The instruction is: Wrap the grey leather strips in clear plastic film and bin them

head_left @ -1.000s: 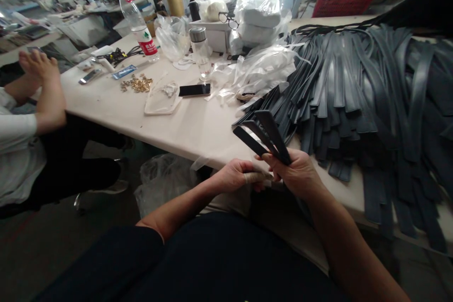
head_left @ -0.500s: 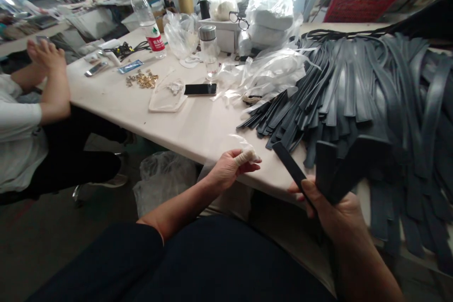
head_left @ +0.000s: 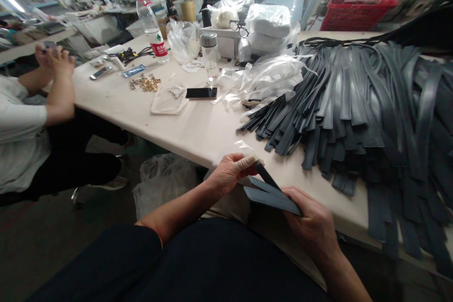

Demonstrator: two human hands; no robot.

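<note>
My right hand (head_left: pixel 311 224) is closed on a few dark grey leather strips (head_left: pixel 271 194), held flat and pointing left over my lap at the table's near edge. My left hand (head_left: pixel 230 174), a pale cot on one finger, pinches the tip of one strip together with a scrap of clear film. A big pile of the same dark strips (head_left: pixel 354 104) covers the right half of the pale table (head_left: pixel 184 127).
A black phone (head_left: pixel 201 93), a clear bag (head_left: pixel 170 99), brass fittings (head_left: pixel 146 84), a water bottle (head_left: pixel 152 28), a glass jar (head_left: pixel 210 54), crumpled plastic bags (head_left: pixel 262 71) and glasses lie on the table. Another person in white sits at the left (head_left: pixel 21 132). A red crate (head_left: pixel 354 9) stands behind.
My right hand swung the strips out to the right, then brought them back low and flat toward my left hand, which now pinches one strip's tip.
</note>
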